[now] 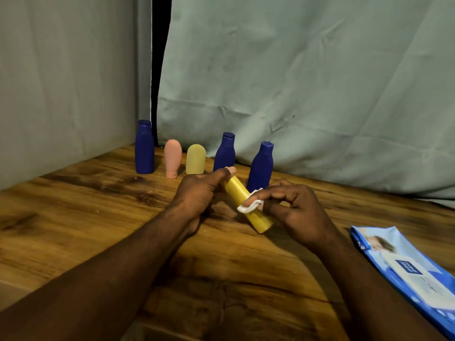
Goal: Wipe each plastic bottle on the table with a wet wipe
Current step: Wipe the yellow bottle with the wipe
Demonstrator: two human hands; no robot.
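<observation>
- Six plastic bottles were in sight on the brown wood-grain table (73, 217), five standing in a loose row near the back and one in the person's hands.
- The left hand (197, 195) gripped the yellow cylindrical plastic bottle (262, 221) near its far end, fingers curled round it and thumb lying along the top.
- That bottle was held tilted in front of the row, between the two hands, its near end pointing down toward the table – I couldn't tell whether it touched the wood.
- The right hand (295, 210) pinched a small folded white wet wipe (248, 205) with curled fingers, pressing it against the middle of the bottle's side.
- At the back left stood a tall dark blue plastic bottle (144, 147), upright, close to the cloth.
- Just beside it was a pink rounded plastic tube (172, 158) standing on its cap, then a pale yellow round-topped plastic bottle (195, 159).
- A second dark blue shouldered bottle (224, 156) stood right behind the left thumb, and a third dark blue shouldered bottle (261, 166) stood just behind the wipe.
- A flat blue and white pack of wet wipes (406, 269) lay on the table at the right edge – well apart from the bottles.
- Creased grey-green cloth (295, 70) hung behind the table.
</observation>
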